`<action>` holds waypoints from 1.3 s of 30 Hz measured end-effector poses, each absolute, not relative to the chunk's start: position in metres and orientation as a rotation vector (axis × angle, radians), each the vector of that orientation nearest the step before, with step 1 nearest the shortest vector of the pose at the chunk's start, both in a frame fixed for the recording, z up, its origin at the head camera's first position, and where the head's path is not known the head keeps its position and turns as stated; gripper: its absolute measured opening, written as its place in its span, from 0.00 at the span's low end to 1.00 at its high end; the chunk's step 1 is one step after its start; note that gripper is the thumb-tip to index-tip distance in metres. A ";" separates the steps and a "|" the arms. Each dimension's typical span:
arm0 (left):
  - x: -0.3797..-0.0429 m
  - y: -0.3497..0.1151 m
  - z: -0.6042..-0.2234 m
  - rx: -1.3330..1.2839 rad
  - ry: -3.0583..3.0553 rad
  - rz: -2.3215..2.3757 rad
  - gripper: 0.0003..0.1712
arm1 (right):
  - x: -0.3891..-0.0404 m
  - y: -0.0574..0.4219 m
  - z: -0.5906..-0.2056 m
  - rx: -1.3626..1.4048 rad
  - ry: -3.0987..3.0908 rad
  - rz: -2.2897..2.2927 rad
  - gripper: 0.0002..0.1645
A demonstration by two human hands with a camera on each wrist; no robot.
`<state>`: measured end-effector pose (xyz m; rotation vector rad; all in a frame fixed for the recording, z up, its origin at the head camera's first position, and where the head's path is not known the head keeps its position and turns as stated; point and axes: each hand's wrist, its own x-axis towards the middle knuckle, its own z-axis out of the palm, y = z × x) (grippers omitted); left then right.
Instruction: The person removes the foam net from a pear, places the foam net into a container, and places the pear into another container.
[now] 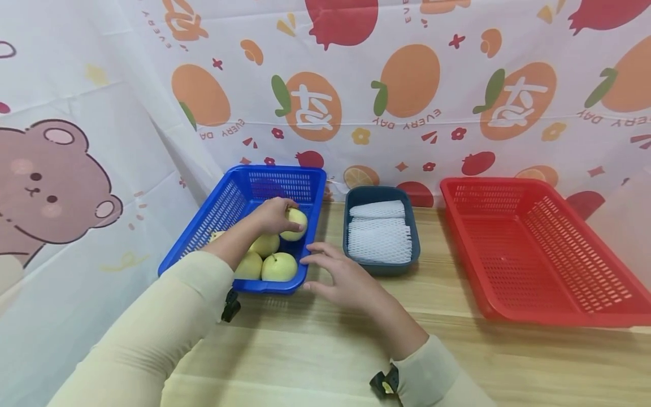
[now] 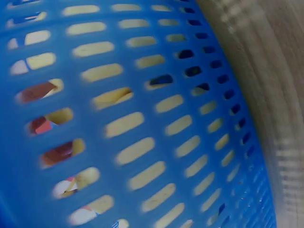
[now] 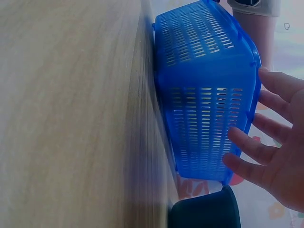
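Note:
In the head view, a blue slotted basket holds several round yellow-green pears. My left hand reaches inside and grips one pear near the basket's right side, thumb and fingers around it. Just outside the right rim is my right hand. Its fingers are spread and lie along the basket's side wall in the right wrist view; whether every fingertip touches cannot be told. The left wrist view shows mostly the slotted blue wall, and the left hand is hidden there.
A dark teal tub with white foam net sleeves stands right of the blue basket. Farther right sits a red slotted basket. All rest on a wooden table, with a fruit-print cloth behind.

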<state>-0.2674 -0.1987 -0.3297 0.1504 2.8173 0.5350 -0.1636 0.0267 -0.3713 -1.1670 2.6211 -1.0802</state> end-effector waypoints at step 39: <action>-0.268 -0.187 -0.306 0.197 3.047 0.442 0.56 | -0.184 0.083 -0.336 -0.992 2.762 -0.951 0.35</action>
